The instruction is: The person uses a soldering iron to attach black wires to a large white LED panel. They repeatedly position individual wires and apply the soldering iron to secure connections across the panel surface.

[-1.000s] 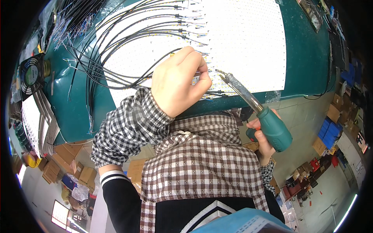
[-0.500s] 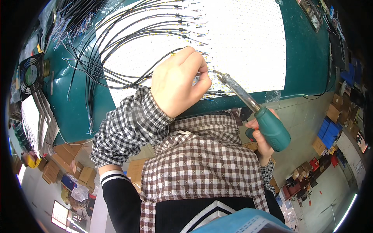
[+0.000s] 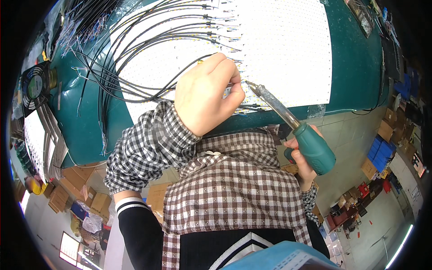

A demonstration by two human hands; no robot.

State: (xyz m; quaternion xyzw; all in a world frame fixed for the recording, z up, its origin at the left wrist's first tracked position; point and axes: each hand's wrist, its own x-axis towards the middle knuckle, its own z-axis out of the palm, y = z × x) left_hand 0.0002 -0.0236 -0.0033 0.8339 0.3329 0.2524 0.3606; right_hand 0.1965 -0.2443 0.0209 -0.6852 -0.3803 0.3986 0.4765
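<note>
My left hand (image 3: pixel 204 96) is closed in a pinch on a thin black cable (image 3: pixel 183 73), whose end is mostly covered by my fingers. Beneath it lies a white sheet of circuit boards (image 3: pixel 288 49) dotted with small yellow parts. Gripped in my right hand (image 3: pixel 304 165) is a soldering iron (image 3: pixel 315 148) with a thick green handle and a metal barrel. Its tip rests at or just over the sheet, right beside my left fingertips. Other black cables (image 3: pixel 168 40) fan out leftward from a row of joints along the sheet's middle.
The sheet lies on a green tabletop (image 3: pixel 355 67), its near edge close to my apron. At the left stand a small black fan (image 3: pixel 36 86) and a stack of white boards (image 3: pixel 42 139). Bundled wires (image 3: pixel 90 27) fill the far left corner. Cardboard boxes (image 3: pixel 101 204) sit on the floor.
The soldering iron and my right hand have shifted very slightly to the left, toward my left fingertips. My left hand keeps its place.
</note>
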